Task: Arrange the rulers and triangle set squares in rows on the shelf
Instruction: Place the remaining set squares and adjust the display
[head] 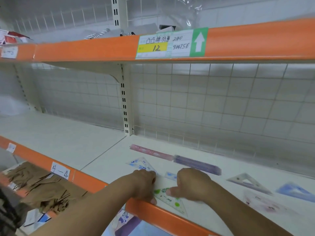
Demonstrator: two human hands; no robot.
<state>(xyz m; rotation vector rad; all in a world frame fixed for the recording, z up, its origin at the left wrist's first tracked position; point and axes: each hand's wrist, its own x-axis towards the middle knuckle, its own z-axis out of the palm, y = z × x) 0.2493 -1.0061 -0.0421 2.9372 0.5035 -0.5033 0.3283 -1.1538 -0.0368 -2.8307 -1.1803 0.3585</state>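
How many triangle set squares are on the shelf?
4: blue-patterned set square beyond the left hand, green-dotted set square touching the right hand, clear set square and blue set square at right. A blurred pink piece may be a fifth.

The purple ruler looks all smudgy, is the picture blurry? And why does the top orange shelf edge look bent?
In the head view the purple ruler and the pink ruler beside it are smeared by motion blur; the green set square at the front looks clearer; in the head view the top orange shelf edge slants and bows from the wide-angle lens.
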